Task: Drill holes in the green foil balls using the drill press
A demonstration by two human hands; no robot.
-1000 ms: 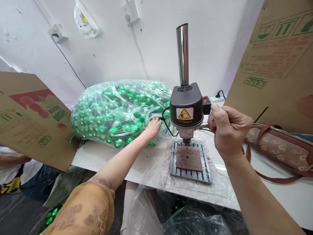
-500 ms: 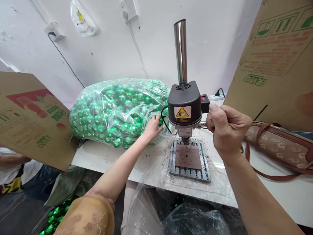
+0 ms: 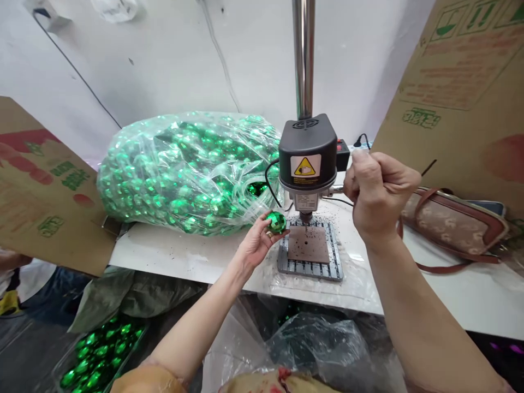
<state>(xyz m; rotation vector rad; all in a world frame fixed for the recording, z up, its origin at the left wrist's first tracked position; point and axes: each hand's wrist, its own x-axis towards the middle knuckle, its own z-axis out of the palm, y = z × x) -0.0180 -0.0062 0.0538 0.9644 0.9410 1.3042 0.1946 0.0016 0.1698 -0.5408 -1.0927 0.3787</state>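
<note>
My left hand (image 3: 262,238) holds a shiny green faceted ball (image 3: 277,221) in its fingertips, just left of the drill press base. My right hand (image 3: 379,191) is closed in a fist around the feed handle (image 3: 336,190) of the black drill press (image 3: 308,153). Below the chuck, a brown square board (image 3: 309,244) with a small hole lies on the slotted metal base (image 3: 327,271), sprinkled with dark shavings. Behind my left hand, a big clear plastic bag (image 3: 180,174) full of green balls lies on its side, with an opening toward the press.
Cardboard boxes stand at left (image 3: 45,191) and right (image 3: 462,109). A brown patterned handbag (image 3: 454,224) with a strap lies on the white table (image 3: 442,295) at right. Below the table edge are a container of green balls (image 3: 98,349) and loose clear plastic (image 3: 311,338). Another person's hand (image 3: 14,261) shows at far left.
My left hand has come out of the bag's opening with a green ball and moved toward the drill press base. My right hand stays on the handle. The view has tipped downward.
</note>
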